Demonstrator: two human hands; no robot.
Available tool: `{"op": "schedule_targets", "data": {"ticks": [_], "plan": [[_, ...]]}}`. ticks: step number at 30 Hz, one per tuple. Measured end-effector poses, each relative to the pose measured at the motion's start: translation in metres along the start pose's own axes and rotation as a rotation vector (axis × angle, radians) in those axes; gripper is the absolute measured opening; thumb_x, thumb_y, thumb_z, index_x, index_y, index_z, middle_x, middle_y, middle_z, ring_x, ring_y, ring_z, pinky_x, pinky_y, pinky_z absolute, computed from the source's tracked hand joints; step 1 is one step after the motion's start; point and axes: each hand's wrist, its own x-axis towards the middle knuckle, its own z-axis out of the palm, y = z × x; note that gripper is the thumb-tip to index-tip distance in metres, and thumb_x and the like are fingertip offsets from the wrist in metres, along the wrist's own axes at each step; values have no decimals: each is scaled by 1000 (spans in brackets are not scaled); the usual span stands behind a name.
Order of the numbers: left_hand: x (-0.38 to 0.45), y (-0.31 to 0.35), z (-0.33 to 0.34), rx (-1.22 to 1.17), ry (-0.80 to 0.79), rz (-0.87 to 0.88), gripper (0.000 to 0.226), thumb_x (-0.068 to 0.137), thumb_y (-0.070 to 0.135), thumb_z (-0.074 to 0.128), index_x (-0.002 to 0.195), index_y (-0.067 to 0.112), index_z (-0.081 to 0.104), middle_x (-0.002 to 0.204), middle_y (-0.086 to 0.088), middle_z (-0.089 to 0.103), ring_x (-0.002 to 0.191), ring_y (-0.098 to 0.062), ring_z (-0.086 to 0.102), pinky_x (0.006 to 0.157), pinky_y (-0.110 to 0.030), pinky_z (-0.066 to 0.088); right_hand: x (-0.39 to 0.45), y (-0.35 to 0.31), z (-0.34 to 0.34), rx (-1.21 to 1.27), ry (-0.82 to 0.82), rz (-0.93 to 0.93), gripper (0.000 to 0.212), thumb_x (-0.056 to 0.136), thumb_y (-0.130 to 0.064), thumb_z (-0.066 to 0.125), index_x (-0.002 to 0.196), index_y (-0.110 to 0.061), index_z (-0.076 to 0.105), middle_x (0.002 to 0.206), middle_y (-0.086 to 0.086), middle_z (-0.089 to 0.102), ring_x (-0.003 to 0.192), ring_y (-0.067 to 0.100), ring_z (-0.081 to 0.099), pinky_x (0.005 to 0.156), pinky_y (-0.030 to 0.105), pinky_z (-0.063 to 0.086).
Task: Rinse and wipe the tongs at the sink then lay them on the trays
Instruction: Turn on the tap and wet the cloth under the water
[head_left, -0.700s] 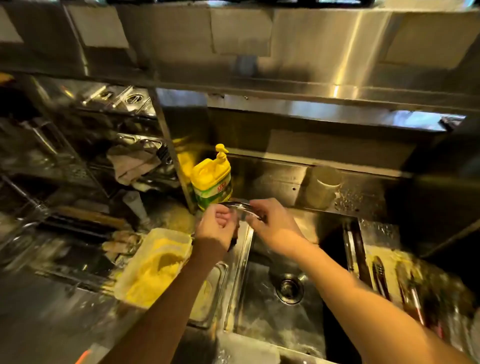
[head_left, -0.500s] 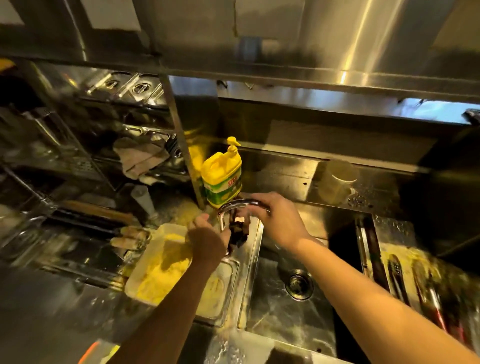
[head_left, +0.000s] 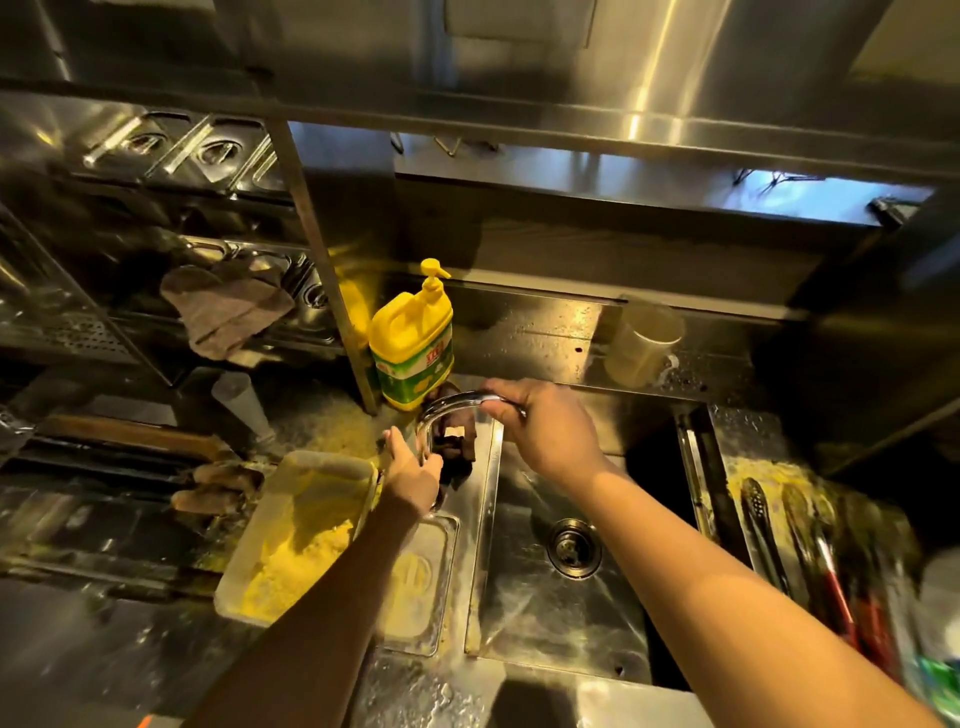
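Right hand (head_left: 545, 431) gripping faucet spout (head_left: 457, 402), fingers curled round it, over sink (head_left: 550, 613). Left hand (head_left: 413, 470) reaching at faucet base; grip unclear, fingers hidden. Tongs (head_left: 763, 530) lying on tray (head_left: 727, 431) right of sink. Yellow soap bottle (head_left: 413, 348) standing behind faucet.

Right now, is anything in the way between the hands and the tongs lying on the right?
Yes. The right hand grips the curved chrome tap spout and the left hand is at its base. The metal tongs lie apart on the tray to the right, beyond the steel sink basin; nothing covers them.
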Motion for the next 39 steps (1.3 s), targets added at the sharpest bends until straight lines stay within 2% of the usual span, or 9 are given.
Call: {"op": "schedule_targets", "data": {"ticks": [5, 7, 9, 11, 18, 23, 30, 33, 39], "plan": [[-40, -21, -4, 174, 236, 88, 42, 87, 11, 66, 126, 0, 53, 106, -16, 64, 98, -35, 64, 73, -31, 54, -1, 9, -9, 183, -115, 27, 37, 92, -43, 62, 127, -29, 64, 116, -9, 71, 110, 11, 63, 91, 32, 49], [-80, -41, 24, 233, 98, 160, 23, 94, 5, 56, 118, 5, 58, 108, -5, 61, 106, -33, 61, 90, -35, 50, -7, 18, -17, 298, -77, 44, 39, 92, -43, 62, 128, -28, 64, 117, -10, 69, 109, 5, 61, 91, 27, 48], [-95, -39, 56, 267, -100, 290, 48, 93, 0, 55, 140, 8, 45, 129, 2, 49, 131, -29, 50, 98, -16, 41, -16, 30, -24, 393, 6, 131, 38, 94, -39, 61, 128, -22, 64, 120, -5, 68, 109, 5, 62, 93, 25, 49], [-67, -19, 75, 433, -38, 471, 59, 88, 11, 62, 143, 9, 42, 139, -7, 49, 131, -28, 47, 103, -24, 39, -27, 43, -32, 509, 57, 240, 29, 95, -31, 61, 120, -16, 67, 112, -2, 70, 103, 8, 64, 91, 25, 51], [51, 34, 95, 792, -5, 44, 66, 93, 45, 56, 148, 12, 42, 154, -27, 32, 140, -44, 33, 115, -50, 32, -83, 89, -45, 573, 24, 404, 14, 95, -18, 62, 87, -25, 70, 80, -11, 72, 71, -3, 64, 65, 10, 47], [64, 19, 101, 900, 14, 96, 58, 87, 39, 67, 135, 11, 51, 139, -21, 48, 127, -43, 50, 104, -51, 46, -105, 122, -35, 523, -50, 524, 15, 95, -16, 61, 92, -27, 71, 86, -7, 72, 82, 3, 66, 72, 15, 49], [-36, -9, 112, -135, -211, -95, 18, 90, -7, 59, 107, -3, 64, 100, -20, 66, 90, -26, 71, 67, -16, 52, -107, 134, -9, 600, -153, 683, 21, 93, -5, 59, 111, -12, 67, 109, 15, 71, 102, 27, 66, 89, 33, 50], [-83, -11, 122, -535, -320, -245, 19, 84, 11, 58, 71, 10, 72, 79, -15, 66, 75, -24, 68, 64, -28, 52, -107, 142, -3, 642, -127, 734, 35, 95, -1, 56, 130, 1, 52, 113, 16, 63, 109, 30, 61, 90, 26, 49], [-115, 13, 148, -853, -530, -386, 48, 98, 45, 45, 114, 12, 76, 116, -18, 74, 106, -30, 72, 81, -38, 57, -118, 156, -13, 705, -71, 877, 17, 96, -26, 60, 110, -16, 65, 105, 6, 70, 103, 24, 65, 85, 34, 52]]}}
